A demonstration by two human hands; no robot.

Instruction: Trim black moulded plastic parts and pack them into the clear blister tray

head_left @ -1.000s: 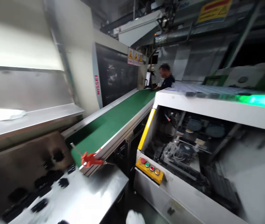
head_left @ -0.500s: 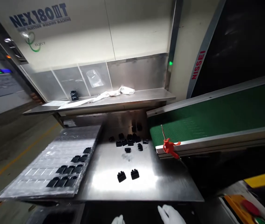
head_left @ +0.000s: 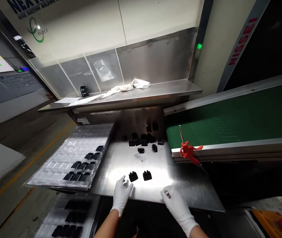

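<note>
My left hand (head_left: 121, 194), in a white glove, is over the front edge of the steel table (head_left: 153, 195). Its fingers are apart and nothing is in them. Just beyond its fingertips lies a black plastic part (head_left: 133, 176), with a second black part (head_left: 147, 175) to the right. My right hand (head_left: 176, 204), gloved too, hovers at the table's front edge, right of both parts. Its fingers are loosely curved, with a gap between thumb and forefinger and nothing visible in it. Farther back lies a cluster of similar black parts (head_left: 144, 142).
On the left is a clear plastic tray (head_left: 56, 158) with rows of black parts; another tray (head_left: 45, 216) lies lower down. A green conveyor (head_left: 242, 122) slopes in from the right, a red air gun (head_left: 189, 152) at its edge. A shelf (head_left: 170, 90) with white cloth spans the back.
Both hands have come up from the bottom of the view to the table's front edge. The camera view has shifted. The two front parts lie as before.
</note>
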